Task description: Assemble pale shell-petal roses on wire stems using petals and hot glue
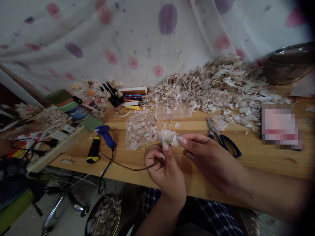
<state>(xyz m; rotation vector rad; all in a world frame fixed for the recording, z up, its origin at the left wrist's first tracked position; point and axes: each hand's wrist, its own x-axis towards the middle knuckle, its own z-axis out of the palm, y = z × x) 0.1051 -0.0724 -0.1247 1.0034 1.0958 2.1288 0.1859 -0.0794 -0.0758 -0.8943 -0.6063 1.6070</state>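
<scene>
A white, crumpled cluster of thin petal-like flakes (167, 136) is held up between both hands above the table. My left hand (164, 170) is closed, its thumb against the cluster's lower edge and the other fingers curled in. My right hand (209, 152) pinches the cluster's right side between thumb and fingertips. Just beyond lies a clear tray (141, 131) strewn with pale flakes. To the right of it are scissors (222, 137) with dark handles. On the left lie a blue glue gun (107, 136) and a black-and-yellow handle (94, 149). A thin brown cord (128, 168) runs to my left hand.
A large heap of dry pale flakes (216, 85) fills the back right, near a metal bowl (290, 64). A second clear box (172, 111), a pen holder (114, 98), a green bottle (76, 109) and a power strip (56, 147) are around. Below stands a bin of scraps (104, 213).
</scene>
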